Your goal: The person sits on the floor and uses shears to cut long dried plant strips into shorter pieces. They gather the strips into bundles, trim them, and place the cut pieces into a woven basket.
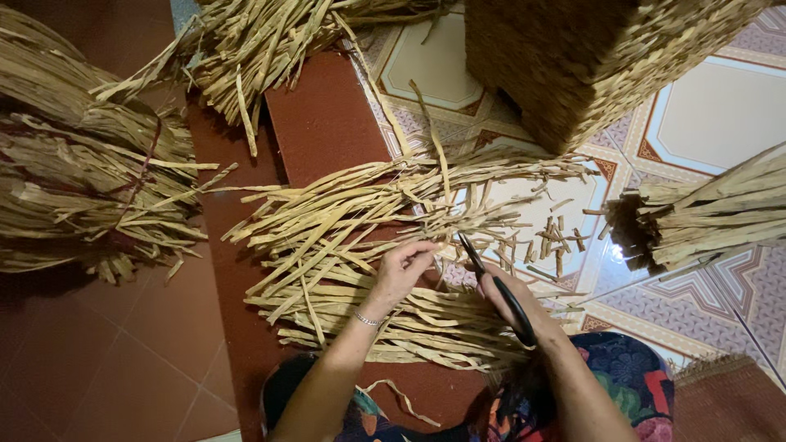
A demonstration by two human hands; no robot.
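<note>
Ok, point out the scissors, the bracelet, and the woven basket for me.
scissors (494, 282): head view, on the black blades near the pivot.
bracelet (366, 320): head view, on the beads across the left wrist.
woven basket (573, 57): head view, on its side wall.

The light is warm and a bit dim. The left side is dark. The shiny tiles (712, 115) on the right glow with glare. The far edges look bent and soft.

No packages, labels, signs or screens show anywhere in this view.
</note>
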